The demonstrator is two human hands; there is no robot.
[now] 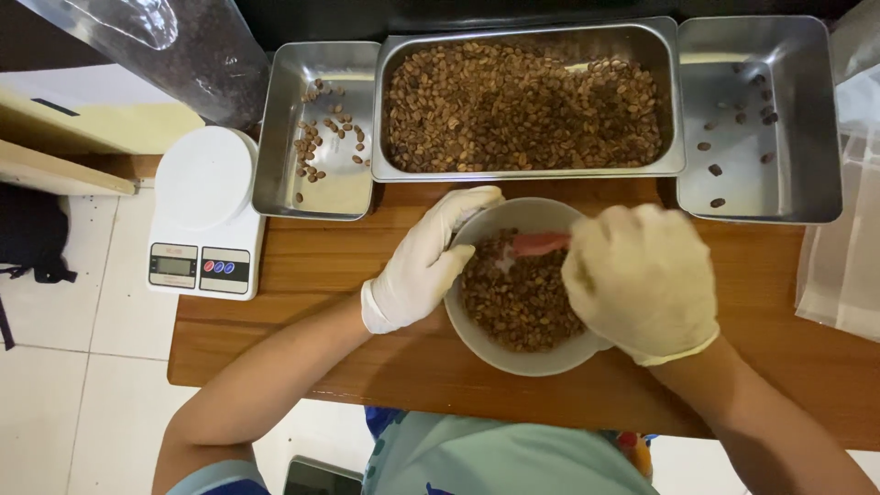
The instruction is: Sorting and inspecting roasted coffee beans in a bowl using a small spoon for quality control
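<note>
Gripping a pink-handled tool [539, 243] in the gloved right hand [642, 282], fingers curled shut around the handle, with the working end buried among the coffee beans [515, 298] and too hidden to make out. Cupping the rim of the pale round bowl [513, 359] with the gloved left hand [423, 261], fingers wrapped over the far-left edge and pressing against the wall, thumb lying along the outside. Sitting directly beneath both hands, on a brown wooden tabletop [302, 312], with the bowl's beans filling roughly the lower half and lying just below the tool. Lying just beyond the grip, nearly touching the bowl's far rim, a large steel tray [665, 96] heaped with light brown beans. Resting to the left of that, beyond the left hand, a smaller steel tray [275, 137] holding a loose scatter of beans down its middle. Resting to the right, beyond the right hand, another steel tray [807, 119] carrying only a few dark beans. Standing well left of the left hand, at the table's edge, a white digital kitchen scale [203, 211]. Leaning further off, beyond the scale, a clear bag of dark beans [197, 55]. Lying well right of the right hand, clear plastic bags [843, 247] at the table's end.
</note>
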